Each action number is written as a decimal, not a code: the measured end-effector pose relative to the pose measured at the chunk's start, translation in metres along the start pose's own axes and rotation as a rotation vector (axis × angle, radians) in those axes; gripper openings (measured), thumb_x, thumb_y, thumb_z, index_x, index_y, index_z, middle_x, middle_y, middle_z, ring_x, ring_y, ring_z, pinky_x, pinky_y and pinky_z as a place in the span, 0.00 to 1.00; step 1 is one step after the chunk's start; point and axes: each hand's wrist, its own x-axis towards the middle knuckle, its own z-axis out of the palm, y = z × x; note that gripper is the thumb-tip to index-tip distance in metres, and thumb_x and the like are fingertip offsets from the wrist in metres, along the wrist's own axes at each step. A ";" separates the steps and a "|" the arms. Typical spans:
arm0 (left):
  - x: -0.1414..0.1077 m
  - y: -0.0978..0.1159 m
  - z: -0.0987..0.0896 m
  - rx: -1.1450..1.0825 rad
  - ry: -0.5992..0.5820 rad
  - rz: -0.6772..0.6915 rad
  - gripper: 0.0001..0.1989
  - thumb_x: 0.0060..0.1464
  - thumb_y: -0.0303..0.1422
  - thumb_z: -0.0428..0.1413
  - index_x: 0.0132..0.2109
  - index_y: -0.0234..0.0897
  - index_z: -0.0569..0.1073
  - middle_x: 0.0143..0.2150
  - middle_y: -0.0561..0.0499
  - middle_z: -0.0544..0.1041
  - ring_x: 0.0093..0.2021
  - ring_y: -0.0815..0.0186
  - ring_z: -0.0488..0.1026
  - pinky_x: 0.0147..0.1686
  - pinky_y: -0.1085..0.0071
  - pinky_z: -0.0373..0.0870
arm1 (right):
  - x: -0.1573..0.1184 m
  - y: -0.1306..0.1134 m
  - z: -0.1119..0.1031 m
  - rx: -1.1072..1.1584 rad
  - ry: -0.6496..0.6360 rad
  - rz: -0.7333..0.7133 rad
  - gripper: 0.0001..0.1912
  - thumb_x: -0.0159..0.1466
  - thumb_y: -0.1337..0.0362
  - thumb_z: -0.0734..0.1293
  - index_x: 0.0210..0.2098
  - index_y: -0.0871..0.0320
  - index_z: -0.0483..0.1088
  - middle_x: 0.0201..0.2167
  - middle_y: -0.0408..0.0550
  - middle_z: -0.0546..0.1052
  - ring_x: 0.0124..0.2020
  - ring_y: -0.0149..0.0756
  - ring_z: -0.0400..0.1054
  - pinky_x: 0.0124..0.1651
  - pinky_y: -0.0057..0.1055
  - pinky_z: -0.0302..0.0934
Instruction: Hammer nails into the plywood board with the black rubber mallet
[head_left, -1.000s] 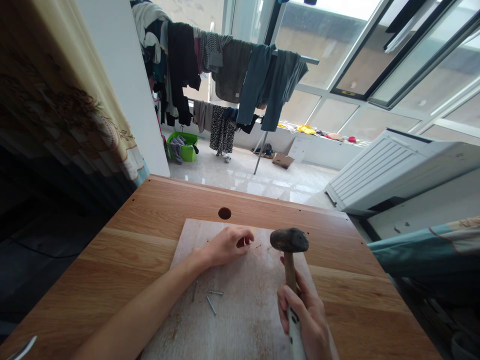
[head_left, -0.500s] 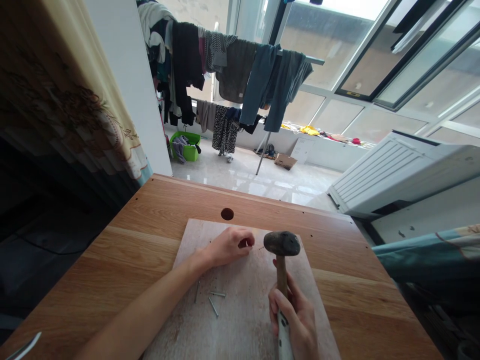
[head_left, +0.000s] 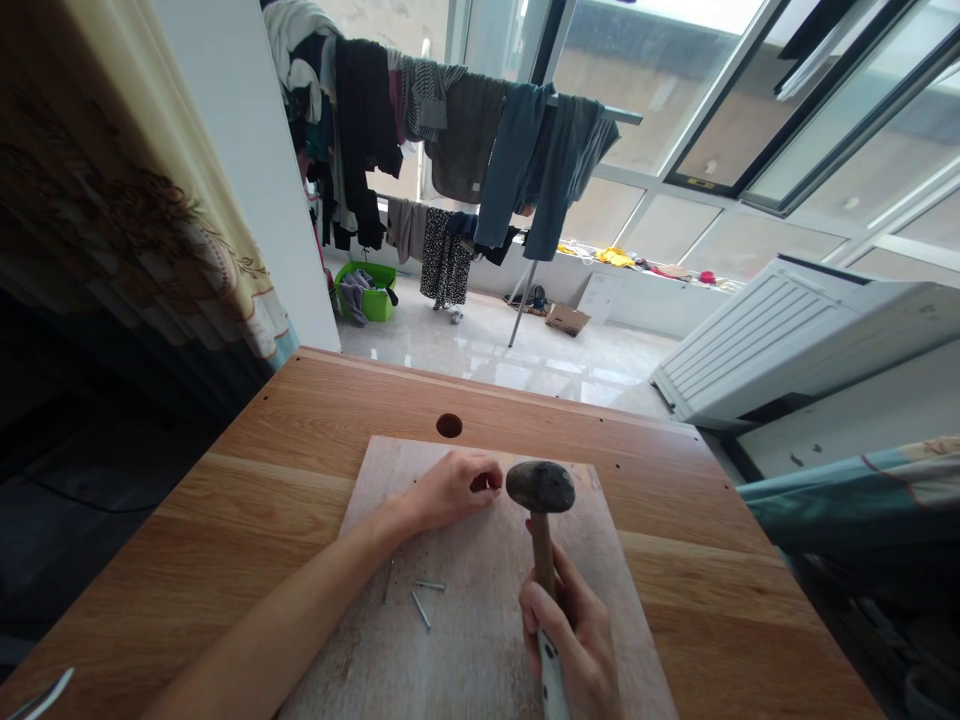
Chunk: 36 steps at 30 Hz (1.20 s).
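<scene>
My right hand (head_left: 570, 640) is wrapped round the handle of a hammer (head_left: 540, 487) with a dark, rounded head and a white grip. The head hovers over the pale board (head_left: 480, 640), just right of my left hand (head_left: 459, 490). That hand rests low over the board's far part, thumb and fingers curled into a pinch; whatever sits between the fingertips is too small or hidden to make out. Three nails lie loose on the board: one nail (head_left: 421, 610) slants, another nail (head_left: 430, 585) lies crosswise, and a thin nail (head_left: 388, 581) is close to my left forearm.
The board lies on a wooden tabletop (head_left: 247, 490) with a round hole (head_left: 449, 425) near its far edge. A shiny curved metal piece (head_left: 49, 695) shows at the lower left. Beyond stand a clothes rack with hanging trousers (head_left: 510, 165), a green basket (head_left: 379, 305) and a white appliance (head_left: 772, 340).
The hammer and my right hand have shifted left, bringing the head closer to my left hand. My left hand keeps its pinch. The whole view has shifted slightly.
</scene>
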 end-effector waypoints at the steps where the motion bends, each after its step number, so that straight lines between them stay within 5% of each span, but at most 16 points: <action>1: 0.000 0.000 0.000 0.002 0.001 -0.001 0.03 0.54 0.24 0.58 0.34 0.35 0.76 0.30 0.54 0.75 0.30 0.71 0.70 0.33 0.75 0.66 | 0.000 -0.001 0.000 0.006 0.000 0.000 0.32 0.66 0.47 0.69 0.62 0.60 0.69 0.21 0.36 0.65 0.15 0.25 0.56 0.17 0.22 0.52; 32: 0.000 -0.007 0.004 -0.024 -0.006 -0.045 0.10 0.54 0.23 0.58 0.44 0.35 0.76 0.33 0.53 0.79 0.31 0.70 0.73 0.33 0.75 0.68 | 0.001 0.005 0.003 -0.025 0.015 0.031 0.34 0.66 0.45 0.69 0.63 0.62 0.68 0.21 0.36 0.67 0.14 0.26 0.57 0.17 0.22 0.54; 36: 0.002 -0.002 -0.010 -0.031 -0.085 -0.102 0.14 0.56 0.29 0.60 0.50 0.36 0.73 0.36 0.52 0.79 0.34 0.67 0.76 0.36 0.72 0.71 | 0.002 0.002 0.002 -0.032 0.039 -0.023 0.32 0.67 0.46 0.69 0.62 0.60 0.70 0.21 0.36 0.66 0.15 0.26 0.57 0.17 0.22 0.54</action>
